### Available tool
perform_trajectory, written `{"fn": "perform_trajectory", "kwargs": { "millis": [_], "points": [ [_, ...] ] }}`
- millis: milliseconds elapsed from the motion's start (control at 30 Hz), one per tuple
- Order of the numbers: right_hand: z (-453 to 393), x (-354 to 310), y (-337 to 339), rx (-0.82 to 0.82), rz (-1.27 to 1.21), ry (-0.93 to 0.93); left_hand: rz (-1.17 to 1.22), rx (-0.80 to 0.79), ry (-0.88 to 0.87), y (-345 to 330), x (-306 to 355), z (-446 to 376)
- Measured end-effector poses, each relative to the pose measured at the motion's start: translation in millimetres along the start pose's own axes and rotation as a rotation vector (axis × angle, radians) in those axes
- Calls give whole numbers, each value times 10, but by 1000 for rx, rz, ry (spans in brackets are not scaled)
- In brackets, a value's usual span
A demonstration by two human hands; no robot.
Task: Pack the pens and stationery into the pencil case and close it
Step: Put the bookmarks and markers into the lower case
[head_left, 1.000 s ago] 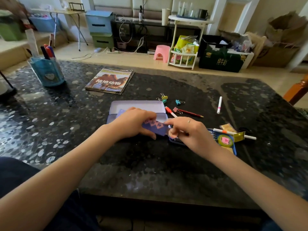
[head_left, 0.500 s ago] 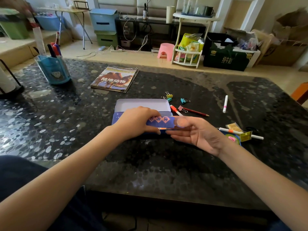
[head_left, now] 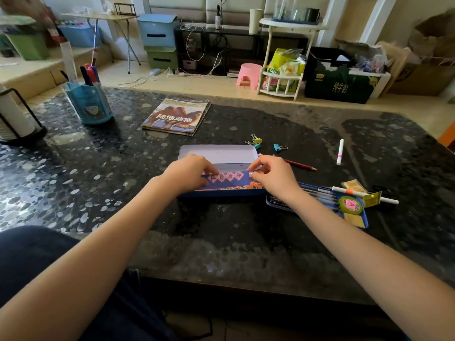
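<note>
While both my hands sit at the pencil case [head_left: 222, 193], nothing loose has gone in yet, as far as I can judge. My left hand [head_left: 188, 174] pinches the left end of a blue patterned strip [head_left: 227, 177] that runs left-right across the case opening; my right hand [head_left: 272, 174] pinches its right end. Whether that strip is an inner tray or a flap, I cannot tell. The pale lid [head_left: 216, 153] lies open on the far side.

Key relation: loose items all lie to the right of the case, so my right hand is the nearer one. Red pencil [head_left: 299, 165] lies just beyond that hand, long axis roughly left-right, tip pointing away right. White pen [head_left: 340, 151] is farther right, axis running near-far. Binder clips [head_left: 256, 141] sit just past the lid's far right corner. A blue tray [head_left: 354, 217] with pens rests by my right wrist, another white pen [head_left: 364, 194] beside it.

Likely next: seat the strip, then reach right.
</note>
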State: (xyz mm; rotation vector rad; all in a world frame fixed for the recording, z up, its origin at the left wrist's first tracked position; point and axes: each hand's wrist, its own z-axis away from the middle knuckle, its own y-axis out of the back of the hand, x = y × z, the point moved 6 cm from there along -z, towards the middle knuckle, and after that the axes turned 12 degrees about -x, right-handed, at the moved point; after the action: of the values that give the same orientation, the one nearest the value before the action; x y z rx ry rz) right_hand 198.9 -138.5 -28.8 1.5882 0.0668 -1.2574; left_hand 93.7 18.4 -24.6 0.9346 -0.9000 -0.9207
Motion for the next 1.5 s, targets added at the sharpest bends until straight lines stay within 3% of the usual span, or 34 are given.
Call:
{"fn": "perform_trajectory", "kwargs": {
  "millis": [300,567,633,733,900,967,1033,1133,1267,1500],
  "points": [
    [-107,19,-172,-77,311,-35,28,-144,-38,-145,-34,-119],
    [-177,-16,-151,-147,489,-124,-105,-129,157,27,-285,7],
    [-196,7,-144,-155,526,-115,2,-159,135,56,-317,20],
    [-210,36,-120,-135,517,-90,187,-205,52,36,-317,18],
    [-195,106,-100,-166,330,-22,266,-105,43,13,-338,-32],
    [-175,116,-54,-122,267,34,310,-91,36,3,-367,-38],
    [-138,142,83,49,201,74,330,-113,31,-7,-397,-39],
    [-100,299,315,258,175,-12,299,-163,34,-30,-384,-43],
    [-122,505,378,218,338,-171,281,-187,38,-41,-373,-70],
    [-202,537,372,222,348,-240,228,-182,54,-58,-420,-87]
  ]
}}
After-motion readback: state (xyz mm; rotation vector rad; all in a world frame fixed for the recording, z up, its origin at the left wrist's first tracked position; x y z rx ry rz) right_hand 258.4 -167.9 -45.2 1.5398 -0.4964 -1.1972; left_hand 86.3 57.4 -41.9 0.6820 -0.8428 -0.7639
